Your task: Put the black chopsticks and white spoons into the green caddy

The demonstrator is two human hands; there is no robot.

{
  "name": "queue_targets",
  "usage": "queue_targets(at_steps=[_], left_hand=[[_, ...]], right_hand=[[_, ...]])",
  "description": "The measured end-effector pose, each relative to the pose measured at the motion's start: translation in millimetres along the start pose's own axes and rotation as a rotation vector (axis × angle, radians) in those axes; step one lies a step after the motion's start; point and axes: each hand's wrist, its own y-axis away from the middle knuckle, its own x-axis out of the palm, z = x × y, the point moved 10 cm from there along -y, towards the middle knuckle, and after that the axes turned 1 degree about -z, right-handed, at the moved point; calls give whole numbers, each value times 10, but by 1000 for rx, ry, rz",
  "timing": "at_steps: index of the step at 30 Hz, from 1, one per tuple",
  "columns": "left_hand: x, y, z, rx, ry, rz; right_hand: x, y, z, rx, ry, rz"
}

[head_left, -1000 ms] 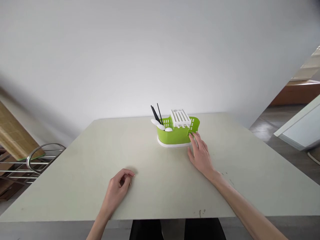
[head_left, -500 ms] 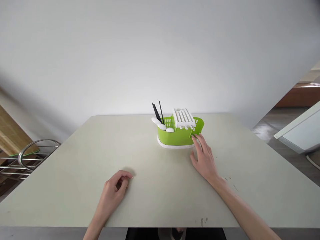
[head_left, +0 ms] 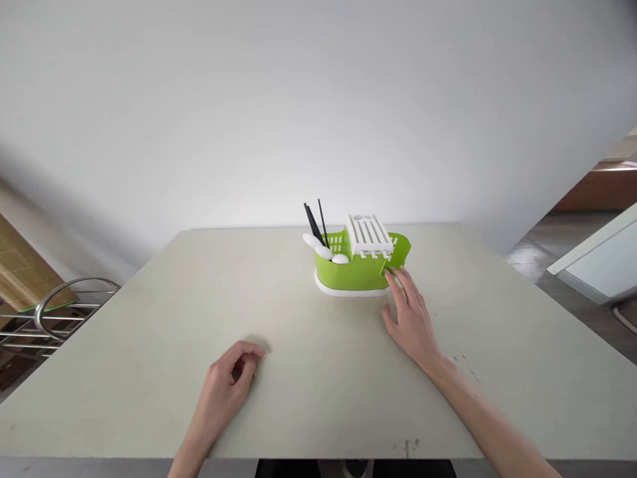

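A green cutlery holder (head_left: pixel 351 275) with a white base stands toward the back of the table. Its white slotted rack (head_left: pixel 369 234) covers the middle. Black chopsticks (head_left: pixel 313 224) and several white spoons (head_left: pixel 323 253) lean out of its left compartment. My right hand (head_left: pixel 409 318) is at the holder's front right, fingers spread and fingertips at or very near the green wall; contact is hard to make out. Down at the left, my left hand (head_left: pixel 231 375) rests on the tabletop, fingers curled with thumb and forefinger close together. Whether anything small is inside it is hidden.
The pale table (head_left: pixel 149 345) reaches back to a white wall (head_left: pixel 318 119). Off its left edge are a metal rack (head_left: pixel 64 312) and a wooden board (head_left: pixel 34 272). A white panel (head_left: pixel 600 255) stands beyond the right edge.
The view has shifted slightly, so the holder and right hand appear a little further right. Both hands keep practically the same pose and place on the table.
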Motion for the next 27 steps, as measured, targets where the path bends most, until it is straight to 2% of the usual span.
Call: queue_targets(at_steps=[18, 27], left_hand=[[-2, -6, -64, 3, -3, -8], [21, 5, -109, 17, -4, 1]], right_hand=[[9, 15, 6, -45, 46, 41], [29, 18, -14, -64, 167, 81]])
